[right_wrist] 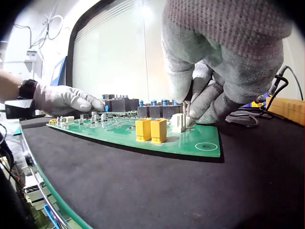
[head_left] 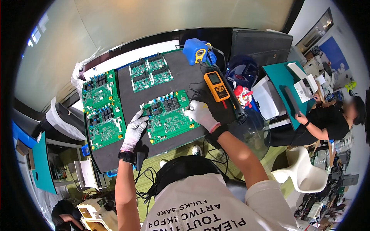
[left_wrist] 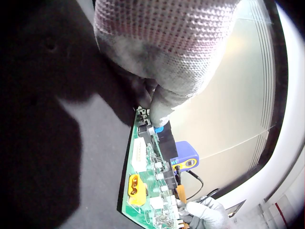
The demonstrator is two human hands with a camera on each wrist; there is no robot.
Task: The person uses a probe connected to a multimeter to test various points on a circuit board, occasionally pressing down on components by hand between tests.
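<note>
Both hands wear pale knit gloves and are at opposite sides of a green circuit board low over the dark mat. The left hand grips its left edge, fingertips beside a blue part and tall black components. At the right edge the right hand holds the board with curled fingers close to a white connector. Two yellow connectors stand near that corner, and another yellow connector shows in the left wrist view. The right hand's fingertips are partly hidden behind the components.
Two similar large boards lie at the left, and a panel of smaller boards at the back. An orange handheld meter with cables lies right of the work, below a blue-and-yellow device. Another person sits at the right.
</note>
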